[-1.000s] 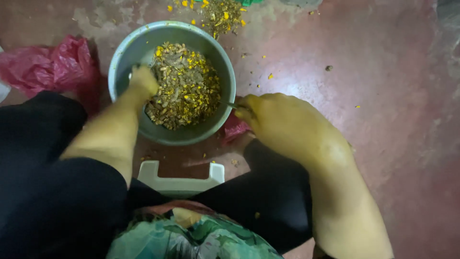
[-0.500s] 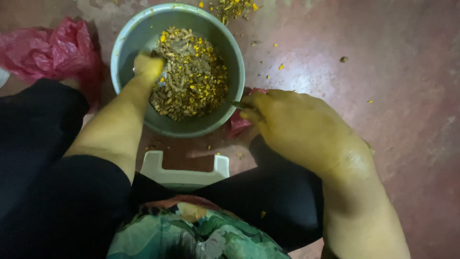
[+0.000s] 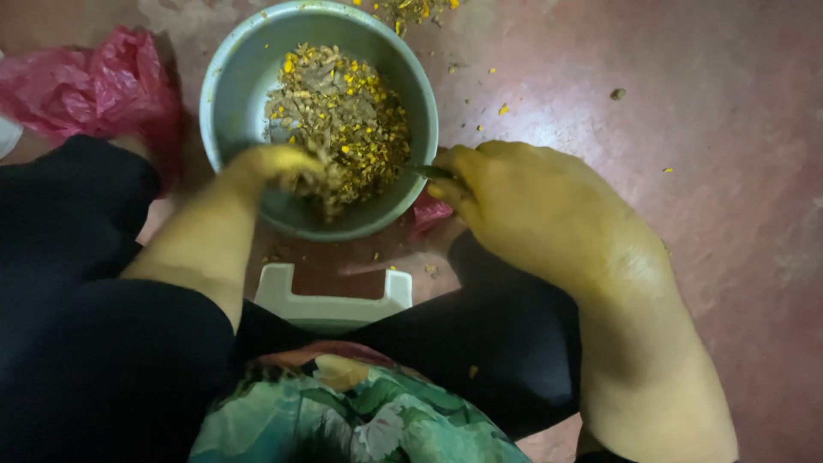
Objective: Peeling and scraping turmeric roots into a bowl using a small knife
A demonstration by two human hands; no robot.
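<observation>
The left hand (image 3: pixel 279 163), blurred, curls into the chopped yellow mix (image 3: pixel 343 120) inside the grey bowl (image 3: pixel 231 77), while the right hand (image 3: pixel 523 201) beside it clenches 1 thin dark blade (image 3: pixel 433 172) at the bowl's rim.

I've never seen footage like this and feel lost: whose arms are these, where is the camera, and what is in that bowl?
There is no machine here. The camera sits on a person's head and looks down, so the two arms are that person's own, with their dark-clad knees below and a white stool between them.

On the reddish floor stands a grey bowl filled with a mix of small brown and yellow pieces, too fine to identify. The left hand is inside the bowl, in the mix, and is blurred. The right hand rests at the bowl's rim, its fingers closed on a thin dark tool, mostly hidden. Both hands look stained yellow.

A crumpled red bag lies on the left, and yellow bits are scattered about the floor.
</observation>
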